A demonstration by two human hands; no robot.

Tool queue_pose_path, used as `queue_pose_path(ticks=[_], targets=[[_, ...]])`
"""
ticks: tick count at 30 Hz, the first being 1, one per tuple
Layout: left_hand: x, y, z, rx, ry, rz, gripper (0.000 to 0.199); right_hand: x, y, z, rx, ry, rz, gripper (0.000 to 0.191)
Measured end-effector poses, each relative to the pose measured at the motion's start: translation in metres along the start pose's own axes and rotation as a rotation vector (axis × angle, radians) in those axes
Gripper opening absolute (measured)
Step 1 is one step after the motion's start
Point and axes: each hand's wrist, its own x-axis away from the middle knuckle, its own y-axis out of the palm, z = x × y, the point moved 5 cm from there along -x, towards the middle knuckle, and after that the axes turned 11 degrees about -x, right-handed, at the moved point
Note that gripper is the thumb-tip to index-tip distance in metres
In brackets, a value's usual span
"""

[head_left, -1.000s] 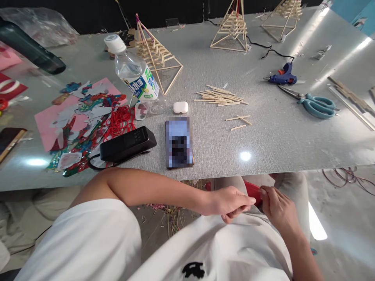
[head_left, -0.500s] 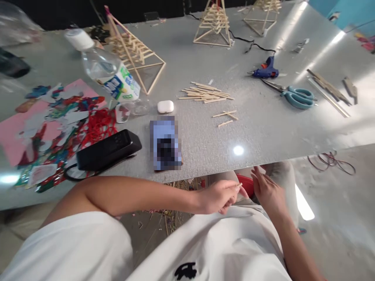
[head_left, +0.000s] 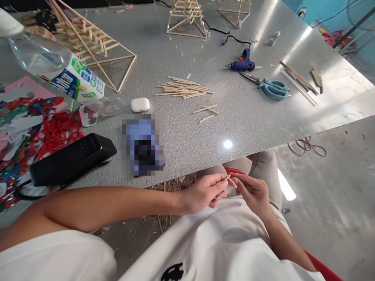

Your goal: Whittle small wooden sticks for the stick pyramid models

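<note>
Over my lap, just below the table edge, my left hand [head_left: 206,191] is closed round a thin wooden stick [head_left: 227,177], whose tip pokes out past the fingers. Most of that stick is hidden in the hand. Close beside it, my right hand [head_left: 254,193] has its fingertips pressed together near the left fingertips; whatever may be between them is too small to make out. On the table ahead lie a pile of wooden sticks [head_left: 184,89] and, nearer to me, a few short sticks [head_left: 207,118].
A phone-like blurred object [head_left: 143,146], white earbud case [head_left: 140,104], black device [head_left: 73,160] and plastic bottle [head_left: 58,66] stand left. Rightward lie a blue glue gun [head_left: 244,62], scissors [head_left: 274,89] and flat wood strips [head_left: 299,78]. Stick frames [head_left: 187,15] stand behind; red string [head_left: 60,130] is far left.
My right hand has come in from the right to the left hand, its fingers going from spread to pinched. The view has shifted right, so the table things appear further left.
</note>
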Motion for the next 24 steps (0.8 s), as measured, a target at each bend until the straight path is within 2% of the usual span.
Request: queue_pose_path(ticks=[5, 9, 17, 24], targets=[[-0.005, 0.002, -0.009, -0.074, -0.018, -0.017, 0.039, 0.004, 0.01, 0.0, -0.346, 0.226, -0.015, 0.027], [-0.008, -0.001, -0.015, -0.148, -0.032, -0.036, 0.045, 0.008, 0.009, 0.008, -0.463, 0.3, 0.016, 0.022], [-0.006, -0.005, -0.009, -0.27, 0.043, -0.036, 0.057, 0.016, 0.01, 0.021, -0.561, 0.378, 0.049, 0.024], [0.001, -0.004, -0.003, -0.416, 0.041, -0.099, 0.064, 0.016, 0.014, 0.015, -0.608, 0.274, 0.006, 0.022]])
